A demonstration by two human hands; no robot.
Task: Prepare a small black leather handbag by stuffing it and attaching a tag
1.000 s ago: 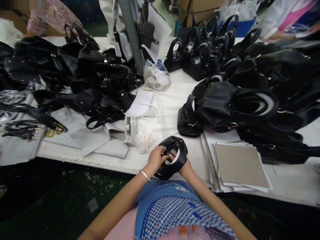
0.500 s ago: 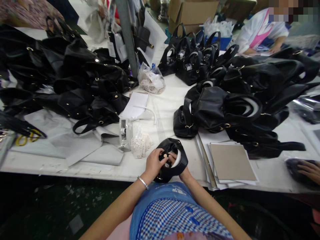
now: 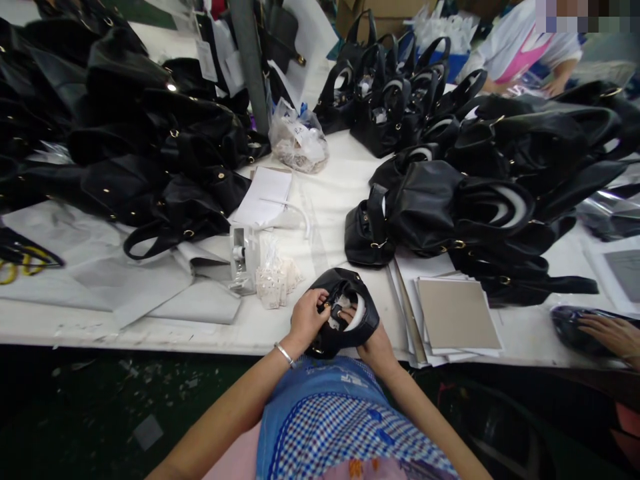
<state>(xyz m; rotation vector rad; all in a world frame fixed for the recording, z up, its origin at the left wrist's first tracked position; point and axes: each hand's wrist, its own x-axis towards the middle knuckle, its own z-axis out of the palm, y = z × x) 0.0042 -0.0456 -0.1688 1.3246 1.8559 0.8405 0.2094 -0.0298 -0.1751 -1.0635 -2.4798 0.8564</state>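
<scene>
A small black handbag lies at the table's front edge, its opening facing up and its handle partly wrapped in white. My left hand grips the bag's left rim by a gold snap, thumb and fingers pinched together. Through the handle loop reaches my right hand, its fingertips at the inside of the opening and its palm against the bag's right side. Something pale shows inside the bag. Just beyond my left hand lie a stack of small cream tags and a clear plastic holder.
Black handbags crowd the right side, and more black bags pile up at left. Grey-brown boards stack near my right. A metal post rises at the back. Yellow-handled scissors lie far left. A co-worker's hand rests at right.
The view has shifted slightly. My left fingers have drawn the snap edge of the bag back to the left, and the opening shows wider with the pale inside more visible.
</scene>
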